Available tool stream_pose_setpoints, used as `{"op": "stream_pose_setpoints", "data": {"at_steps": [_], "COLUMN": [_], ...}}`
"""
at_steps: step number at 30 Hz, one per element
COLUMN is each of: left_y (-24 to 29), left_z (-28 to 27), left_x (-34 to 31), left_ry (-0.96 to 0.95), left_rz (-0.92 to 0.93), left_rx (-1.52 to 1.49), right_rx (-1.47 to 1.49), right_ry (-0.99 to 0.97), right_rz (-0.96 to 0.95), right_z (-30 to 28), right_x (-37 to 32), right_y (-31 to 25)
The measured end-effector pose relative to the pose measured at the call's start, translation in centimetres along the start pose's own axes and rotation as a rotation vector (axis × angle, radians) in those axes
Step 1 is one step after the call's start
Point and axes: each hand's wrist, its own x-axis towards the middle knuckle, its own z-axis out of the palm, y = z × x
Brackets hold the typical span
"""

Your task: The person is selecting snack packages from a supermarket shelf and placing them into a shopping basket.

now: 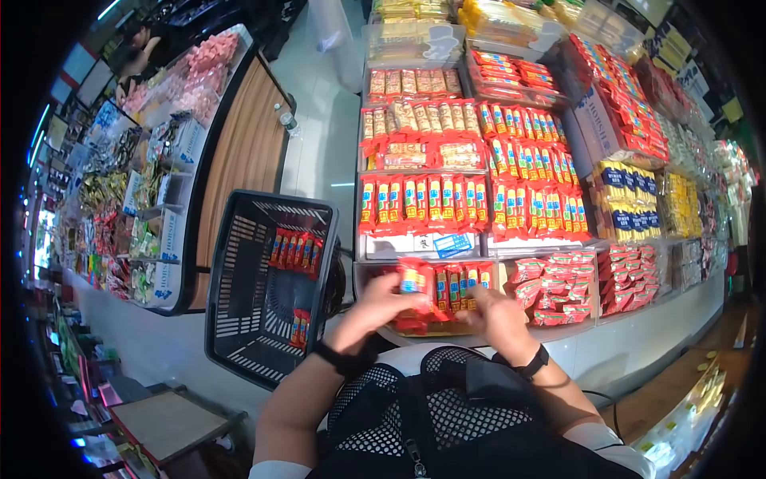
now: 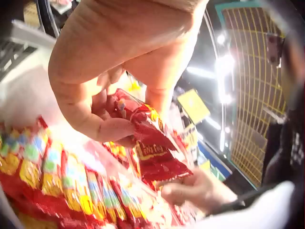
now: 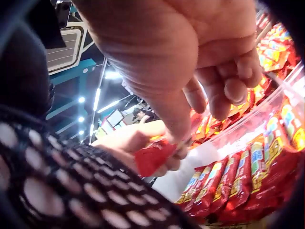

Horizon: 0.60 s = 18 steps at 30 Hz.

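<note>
Gripping a crinkled red foil snack packet in the left hand, pinching its upper end between the thumb and curled fingers. Holding it close in front of the chest, just above a clear plastic bin and the rows of red-and-yellow wrapped packets inside. Reaching in from the other side with the right hand, touching the thumb tip to the red foil snack packet's lower end and curling the remaining fingers back from it. Impossible to tell from any view whether pinching that end or merely touching it.

Wearing a dark band on each wrist and a black mesh vest. Standing beside a black plastic shopping basket, just left of the bin and carrying two small bunches of similar red packets. Facing tiered shelves of red, yellow and blue wrapped snacks rising behind the bin.
</note>
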Motion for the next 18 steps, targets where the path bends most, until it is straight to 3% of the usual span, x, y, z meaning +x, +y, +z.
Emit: {"op": "stream_pose_setpoints", "data": {"at_steps": [2,4,5,7,8,11,18], "left_y": [-0.7,0.0,-0.2,-1.6,-4.9,-4.2,-4.0], "left_z": [2.1,3.7,4.3,4.9,4.7,6.4,5.7], "left_x": [2.1,3.9,4.6,6.3,7.3,6.4,5.4], "left_ry": [-0.036,0.015,0.010,0.068,0.109,0.246,0.182], "left_rz": [-0.024,-0.299,-0.300,-0.220,-0.030,0.110,0.080], "left_rx": [0.062,0.275,0.284,0.477,0.521,0.761,0.800], "right_rx": [0.071,-0.023,-0.070,-0.088,-0.108,-0.155,-0.143], "right_ry": [-0.068,-0.058,-0.069,-0.009,0.047,0.070,0.147], "right_rz": [-0.164,-0.224,-0.222,-0.258,-0.297,-0.284,-0.308], "right_z": [0.4,1.2,1.6,1.7,1.8,4.5,6.1], "right_x": [-0.2,-0.5,-0.7,-0.7,-0.6,-0.9,-1.0], "right_y": [-0.3,0.0,0.5,1.2,1.4,3.8,5.1]}}
